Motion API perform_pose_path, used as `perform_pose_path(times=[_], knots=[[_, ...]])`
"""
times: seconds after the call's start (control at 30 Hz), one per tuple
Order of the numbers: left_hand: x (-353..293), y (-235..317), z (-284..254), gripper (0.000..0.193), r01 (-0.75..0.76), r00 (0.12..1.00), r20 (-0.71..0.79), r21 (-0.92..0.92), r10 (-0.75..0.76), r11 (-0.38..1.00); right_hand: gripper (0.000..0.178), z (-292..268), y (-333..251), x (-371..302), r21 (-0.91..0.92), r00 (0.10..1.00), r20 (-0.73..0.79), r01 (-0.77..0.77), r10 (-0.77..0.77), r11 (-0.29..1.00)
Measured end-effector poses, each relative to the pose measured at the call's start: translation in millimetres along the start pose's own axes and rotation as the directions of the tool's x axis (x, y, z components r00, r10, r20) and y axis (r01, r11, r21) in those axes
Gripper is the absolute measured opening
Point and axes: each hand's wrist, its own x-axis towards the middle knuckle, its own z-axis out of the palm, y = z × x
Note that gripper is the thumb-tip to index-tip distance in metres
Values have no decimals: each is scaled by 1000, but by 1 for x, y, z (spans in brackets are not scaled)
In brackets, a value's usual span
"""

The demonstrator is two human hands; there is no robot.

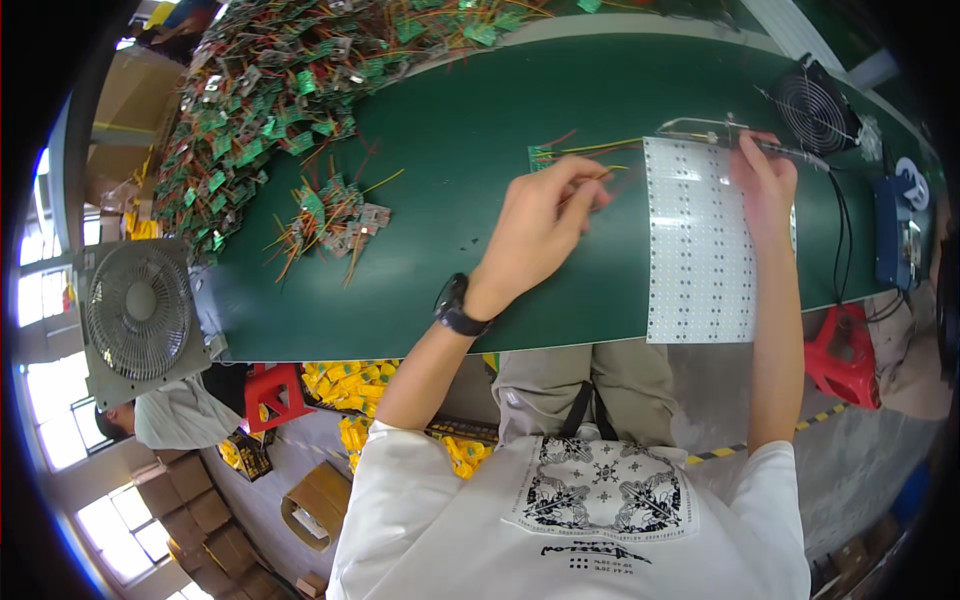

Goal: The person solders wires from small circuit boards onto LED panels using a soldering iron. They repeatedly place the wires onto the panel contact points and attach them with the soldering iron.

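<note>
Panel (695,240) lies partly hidden beneath the right hand (766,185) and forearm (776,350).

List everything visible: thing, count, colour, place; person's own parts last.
Bench: one, green, centre
Dotted panel: one, white, right
Corded tool: one, metallic, upper right
Wired boards: many, green-grey, two heaps left, one upper centre
Fans: two, grey left, black right
Boxy device: one, blue, right
Reel: one, white, right
Stools: two, red, left and right
Packets: many, yellow, lower left
Cartons: several, brown, left
Co-worker: one, pale top, left
Shirt: one, white, bottom
Watch: one, black, left wrist
Left hand: one, bare, centre
Right hand: one, bare, upper right
</note>
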Motion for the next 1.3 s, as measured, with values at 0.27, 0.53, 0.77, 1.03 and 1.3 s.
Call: perform_pose_path(times=[0.27, 0.53, 0.77, 1.03, 1.3], knots=[[46, -40, 34, 7, -378, 902, 52, 574, 428, 726, 21, 1, 5, -3, -34, 997, 51, 52, -50, 998], [51, -51, 36, 8, -329, 905, -65, 522, 421, 787, 22, -3, 4, -3, -89, 995, 82, 65, -57, 994], [54, -54, 33, 11, -351, 900, -41, 522, 434, 777, 21, -1, 8, -3, -112, 993, 86, 88, -79, 990], [56, -61, 37, 7, -413, 843, -9, 628, 537, 659, 24, 2, 7, -4, -161, 997, 5, 74, -74, 984], [53, -59, 41, 8, -331, 877, -92, 597, 472, 731, 23, 2, 8, -5, -140, 993, 48, 111, -105, 984]])
